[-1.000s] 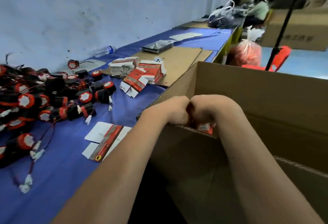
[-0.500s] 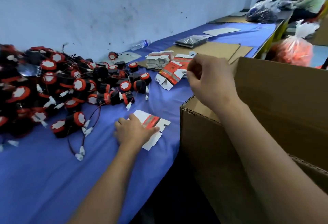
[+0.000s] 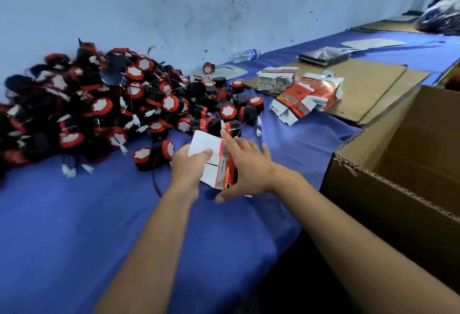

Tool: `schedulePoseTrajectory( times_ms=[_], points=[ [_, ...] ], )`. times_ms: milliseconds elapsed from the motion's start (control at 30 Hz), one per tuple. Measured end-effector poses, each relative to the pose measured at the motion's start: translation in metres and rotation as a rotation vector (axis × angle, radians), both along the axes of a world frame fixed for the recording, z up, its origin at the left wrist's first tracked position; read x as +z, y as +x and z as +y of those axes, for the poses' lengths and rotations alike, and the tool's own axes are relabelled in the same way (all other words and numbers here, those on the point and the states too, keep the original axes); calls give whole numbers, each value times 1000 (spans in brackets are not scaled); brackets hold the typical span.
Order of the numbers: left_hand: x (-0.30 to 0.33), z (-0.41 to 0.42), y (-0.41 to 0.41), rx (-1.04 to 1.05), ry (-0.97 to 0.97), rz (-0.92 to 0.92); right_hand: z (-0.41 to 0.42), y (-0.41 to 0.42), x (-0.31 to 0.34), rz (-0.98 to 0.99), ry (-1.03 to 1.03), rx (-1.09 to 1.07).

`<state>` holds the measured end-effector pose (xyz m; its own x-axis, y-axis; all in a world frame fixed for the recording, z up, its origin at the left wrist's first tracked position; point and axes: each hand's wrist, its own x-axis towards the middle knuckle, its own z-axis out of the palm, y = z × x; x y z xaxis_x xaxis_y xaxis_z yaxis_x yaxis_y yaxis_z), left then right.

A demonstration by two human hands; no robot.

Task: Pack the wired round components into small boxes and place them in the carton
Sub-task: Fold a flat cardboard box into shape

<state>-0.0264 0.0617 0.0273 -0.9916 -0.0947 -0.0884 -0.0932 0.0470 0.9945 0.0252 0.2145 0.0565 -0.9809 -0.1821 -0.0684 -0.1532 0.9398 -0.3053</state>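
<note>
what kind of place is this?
Likely a small packing workshop or factory bench: a heap of identical wired round components, stacks of flat unfolded small boxes, and an open shipping carton beside the blue-covered table.

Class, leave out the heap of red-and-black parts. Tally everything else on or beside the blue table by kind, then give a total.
Large brown cardboard carton: 1
Clear plastic water bottle: 1
Stacks of flat red-and-white small boxes: 2
Flat small box held by the left hand and right hand: 1
Black plastic-wrapped packet: 1
Total: 6
</note>
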Motion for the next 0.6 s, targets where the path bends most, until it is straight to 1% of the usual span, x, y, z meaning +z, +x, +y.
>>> schedulePoseTrajectory(
  times_ms=[67, 167, 233, 300, 367, 400, 433, 467, 533, 567, 600],
  points=[
    [8, -20, 6, -6, 91, 7, -13, -3, -3, 96, -88, 31],
    [15, -95, 13, 80, 120, 13, -75, -22, -4, 147, -191, 202],
    [15, -162, 20, 167, 84, 48, -130, -36, -5, 227, -234, 299],
    [7, -223, 32, 279, 70, 83, -180, -48, -6, 247, -345, 342],
    [-4, -263, 45, 365, 106, 102, -218, -56, -10, 196, -463, 338],
    [-10, -275, 49, 397, 158, 122, -231, -57, -15, 162, -536, 314],
    [-17, -288, 53, 427, 222, 151, -246, -58, -22, 96, -657, 278],
    [-22, -296, 55, 440, 275, 183, -255, -59, -30, 0, -826, 229],
    [-29, -308, 55, 392, 293, 256, -264, -60, -46, -238, -1187, 125],
    [-31, -313, 54, 328, 251, 294, -263, -61, -52, -321, -1332, 108],
    [-32, -316, 53, 236, 186, 321, -261, -63, -58, -360, -1432, 109]
  ],
)
